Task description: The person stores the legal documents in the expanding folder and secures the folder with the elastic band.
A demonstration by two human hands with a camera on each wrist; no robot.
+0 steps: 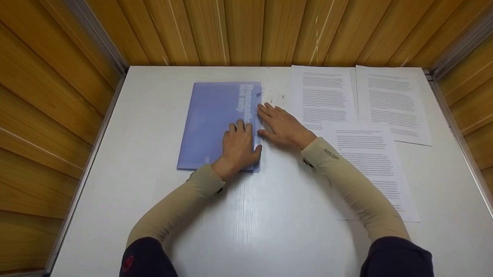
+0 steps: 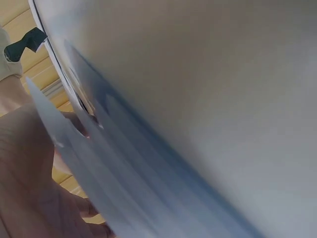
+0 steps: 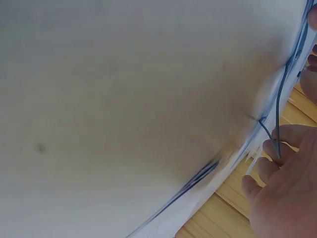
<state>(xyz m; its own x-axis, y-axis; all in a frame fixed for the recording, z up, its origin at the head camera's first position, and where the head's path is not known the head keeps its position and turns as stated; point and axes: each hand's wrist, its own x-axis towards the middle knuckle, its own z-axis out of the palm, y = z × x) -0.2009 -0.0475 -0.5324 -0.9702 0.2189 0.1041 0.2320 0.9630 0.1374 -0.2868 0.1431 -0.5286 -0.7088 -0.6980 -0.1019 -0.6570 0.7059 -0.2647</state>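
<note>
A blue translucent folder (image 1: 214, 125) with white lettering lies closed on the white table, left of centre. My left hand (image 1: 238, 148) rests on its lower right part, fingers extended and thumb out past the right edge. At the folder's upper right edge, beside a small notch, my right hand (image 1: 284, 125) touches with its fingertips, the fingers fairly straight. In the left wrist view the folder's layered edge (image 2: 143, 163) runs beside the left hand (image 2: 39, 173). The right wrist view has the right hand (image 3: 287, 173) at the folder's edge, where thin sheets stand slightly apart.
Three printed sheets lie right of the folder: one at the back (image 1: 326, 96), one at the back right (image 1: 393, 102) and one nearer (image 1: 368, 167), partly under my right forearm. Corrugated wood-coloured panels (image 1: 242, 27) border the white table (image 1: 243, 236).
</note>
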